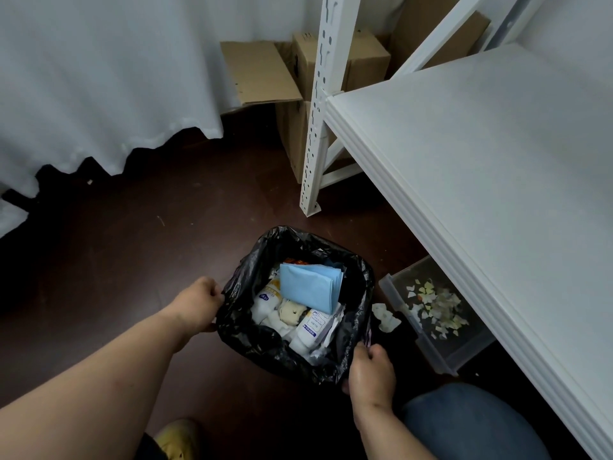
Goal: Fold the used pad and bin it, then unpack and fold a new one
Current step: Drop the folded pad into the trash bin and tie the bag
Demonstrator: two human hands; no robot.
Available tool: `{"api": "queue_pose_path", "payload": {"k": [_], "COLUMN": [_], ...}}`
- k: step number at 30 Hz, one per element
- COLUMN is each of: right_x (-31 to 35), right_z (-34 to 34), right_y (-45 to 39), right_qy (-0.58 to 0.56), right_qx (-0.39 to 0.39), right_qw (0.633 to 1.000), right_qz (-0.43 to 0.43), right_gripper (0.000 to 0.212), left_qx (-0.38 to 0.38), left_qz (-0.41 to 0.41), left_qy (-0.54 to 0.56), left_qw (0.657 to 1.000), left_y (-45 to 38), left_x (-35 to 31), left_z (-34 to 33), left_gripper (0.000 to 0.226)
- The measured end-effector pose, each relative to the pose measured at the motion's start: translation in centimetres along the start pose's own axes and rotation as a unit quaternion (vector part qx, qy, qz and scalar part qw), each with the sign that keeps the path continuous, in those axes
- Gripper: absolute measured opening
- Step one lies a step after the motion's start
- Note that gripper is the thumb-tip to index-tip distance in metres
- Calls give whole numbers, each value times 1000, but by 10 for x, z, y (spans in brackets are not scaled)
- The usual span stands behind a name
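Bin (265, 346) with one black liner, one folded blue pad (310, 288) on top, your left hand (199, 302) and right hand (371, 368) each gripping its rim, one clear tray (428, 343) beside it.

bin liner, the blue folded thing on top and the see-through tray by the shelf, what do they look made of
Bin liner: thin black plastic film, glossy and crinkled. Blue pad: looks like soft matte paper or non-woven sheet, folded in flat layers; cannot tell which. Tray: clear, slightly frosted rigid plastic, its scraps visible through the wall. Both hands, left and right, grip the liner's rim.
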State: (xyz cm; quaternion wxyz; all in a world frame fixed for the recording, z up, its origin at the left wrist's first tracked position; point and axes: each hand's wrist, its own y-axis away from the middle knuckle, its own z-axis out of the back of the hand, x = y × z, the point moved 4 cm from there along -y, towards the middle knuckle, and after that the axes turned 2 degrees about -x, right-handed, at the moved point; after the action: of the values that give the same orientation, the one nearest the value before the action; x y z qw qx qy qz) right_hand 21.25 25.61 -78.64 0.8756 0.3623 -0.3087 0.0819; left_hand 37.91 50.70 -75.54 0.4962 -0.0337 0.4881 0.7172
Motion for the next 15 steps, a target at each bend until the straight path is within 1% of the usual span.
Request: {"api": "queue_pose_path", "payload": {"k": [1,3,4,6,9,12,15], "right_x": [-4,-7,-8,-13,-18,-10,-12], "right_z": [-1,1,3,2,1,6,6], "right_y": [0,3,4,6,10,16,18], "right_qy": [-8,-26,-19,17,39,-28,-45], "right_qx": [7,24,25,28,29,38,54], "right_qw": [1000,999,999,999,998,998,996], "right_qz": [-3,-16,-17,-10,-25,-39,-53], "right_gripper": [23,13,11,12,9,15,15], "left_qx": [-17,-57,-71,-79,-27,33,75], "left_qz": [-7,-32,-43,-38,8,37,50], "left_qy": [-8,-67,-101,-112,-66,-59,-61], "left_qw": [1000,996,991,990,997,997,994], "left_y": [1,3,3,6,9,11,17], "left_x": [0,1,1,-1,-3,-4,-8], "left_z": [1,6,7,9,9,11,10], "left_gripper": [11,9,8,5,8,11,13]}}
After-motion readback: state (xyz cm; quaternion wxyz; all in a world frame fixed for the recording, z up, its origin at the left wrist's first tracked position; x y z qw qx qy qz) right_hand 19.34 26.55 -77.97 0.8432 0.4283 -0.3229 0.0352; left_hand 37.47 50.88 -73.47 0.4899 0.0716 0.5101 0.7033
